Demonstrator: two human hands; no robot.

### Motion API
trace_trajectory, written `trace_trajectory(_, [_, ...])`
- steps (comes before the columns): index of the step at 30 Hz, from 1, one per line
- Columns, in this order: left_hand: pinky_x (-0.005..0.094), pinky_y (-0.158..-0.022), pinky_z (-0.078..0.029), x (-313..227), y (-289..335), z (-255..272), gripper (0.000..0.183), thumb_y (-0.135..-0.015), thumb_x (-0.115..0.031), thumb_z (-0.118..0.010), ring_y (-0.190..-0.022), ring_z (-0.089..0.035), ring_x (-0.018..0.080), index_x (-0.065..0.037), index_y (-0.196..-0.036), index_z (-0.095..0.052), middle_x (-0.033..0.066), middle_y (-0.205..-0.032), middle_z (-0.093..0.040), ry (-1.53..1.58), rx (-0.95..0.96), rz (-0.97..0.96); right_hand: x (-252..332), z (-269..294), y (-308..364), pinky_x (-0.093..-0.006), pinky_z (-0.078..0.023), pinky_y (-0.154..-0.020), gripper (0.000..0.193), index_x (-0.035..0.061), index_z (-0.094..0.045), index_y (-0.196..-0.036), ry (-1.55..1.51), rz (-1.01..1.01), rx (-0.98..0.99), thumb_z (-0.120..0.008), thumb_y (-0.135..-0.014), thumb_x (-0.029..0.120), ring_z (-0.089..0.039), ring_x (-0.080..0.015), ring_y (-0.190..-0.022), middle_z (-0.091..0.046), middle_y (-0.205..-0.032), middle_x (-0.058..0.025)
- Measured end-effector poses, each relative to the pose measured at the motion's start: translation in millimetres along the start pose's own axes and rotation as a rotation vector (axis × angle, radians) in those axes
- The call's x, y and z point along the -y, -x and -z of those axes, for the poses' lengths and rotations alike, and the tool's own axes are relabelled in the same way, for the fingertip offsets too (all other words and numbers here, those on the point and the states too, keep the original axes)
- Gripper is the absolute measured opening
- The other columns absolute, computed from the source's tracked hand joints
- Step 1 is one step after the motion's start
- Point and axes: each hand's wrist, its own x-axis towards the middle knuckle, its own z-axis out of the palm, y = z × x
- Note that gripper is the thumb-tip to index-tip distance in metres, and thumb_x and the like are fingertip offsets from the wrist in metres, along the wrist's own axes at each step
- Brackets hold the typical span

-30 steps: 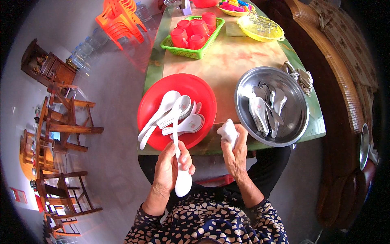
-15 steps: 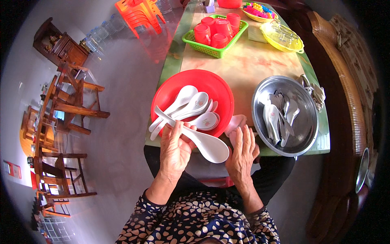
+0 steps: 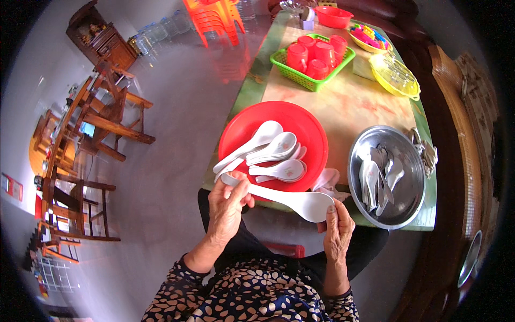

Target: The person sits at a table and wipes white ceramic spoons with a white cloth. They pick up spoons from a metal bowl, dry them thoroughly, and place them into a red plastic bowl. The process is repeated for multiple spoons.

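Note:
A large white long-handled serving spoon (image 3: 300, 203) lies level between my hands, in front of the red basin (image 3: 317, 134). My left hand (image 3: 226, 210) is closed round the spoon's handle near its end. With thumb and fingers my right hand (image 3: 337, 228) pinches the rim of its bowl. In the red basin rest several white spoons (image 3: 279, 146), some stacked, with small flower prints. Between the basins a pale pink cloth (image 3: 327, 178) lies at the table edge. To the right, a steel basin (image 3: 358, 209) contains white spoons and metal cutlery (image 3: 387, 188).
Beyond the red basin stands a green basket (image 3: 300, 79) of red cups (image 3: 316, 53). Yellow baskets (image 3: 397, 80) sit at the table's far right. Beside the steel basin lie greyish cloths or gloves (image 3: 428, 155). Wooden chairs (image 3: 115, 129) and orange stools (image 3: 214, 19) stand left.
My right hand has come onto the rim of the spoon's bowl. My left grip now sits nearer the handle's end, and the spoon has turned more level. The whole view has shifted.

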Motion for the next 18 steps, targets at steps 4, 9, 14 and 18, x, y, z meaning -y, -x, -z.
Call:
trace_trajectory(4, [0.0257,-0.05,-0.045,-27.1,2.3,9.8,0.016,-0.091,-0.009,-0.055,-0.064,-0.05,0.0087,-0.005,-0.106,-0.053,0.0065,-0.086,-0.055,0.14,-0.001,-0.056,12.0,-10.5,-20.1,-0.0226,-0.035,-0.041,0.022,-0.0044,-0.059,-0.105,0.076,0.069,0.081,-0.046,-0.096,0.012,-0.045,-0.0068,-0.044,-0.051,-0.056,-0.0025])
trace_trajectory(9, [0.0226,-0.049,-0.044,-51.7,-1.0,40.5,0.015,-0.088,-0.009,-0.062,-0.054,-0.052,0.0085,0.002,-0.099,-0.061,0.0057,-0.077,-0.062,-0.209,0.182,-0.009,21.5,-28.3,-61.4,-0.0267,-0.041,-0.05,0.021,-0.0036,-0.06,-0.104,0.204,0.083,0.093,-0.047,-0.095,0.011,-0.054,-0.0122,-0.053,-0.057,-0.062,-0.0075])
trace_trajectory(14, [0.0201,-0.052,-0.039,-69.4,-4.3,52.1,0.016,-0.089,-0.014,-0.063,-0.06,-0.053,0.0057,0.001,-0.082,-0.066,0.0005,-0.066,-0.06,-0.769,0.131,-0.218,40.2,-55.2,-91.2,-0.0317,-0.049,-0.075,0.038,-0.003,-0.05,-0.122,0.185,0.144,0.088,-0.05,-0.096,0.025,-0.063,-0.0207,-0.083,-0.065,-0.09,-0.016])
trace_trajectory(18, [0.0253,-0.055,-0.036,-52.1,-33.8,63.5,0.013,-0.087,-0.009,-0.064,-0.061,-0.046,0.0101,0.001,-0.079,-0.063,0.0026,-0.067,-0.054,-0.781,-0.002,-0.43,19.2,-60.2,-93.7,-0.0339,-0.049,-0.077,0.037,-0.0023,-0.048,-0.123,0.2,0.251,0.047,-0.051,-0.095,0.021,-0.062,-0.024,-0.087,-0.063,-0.098,-0.0169])
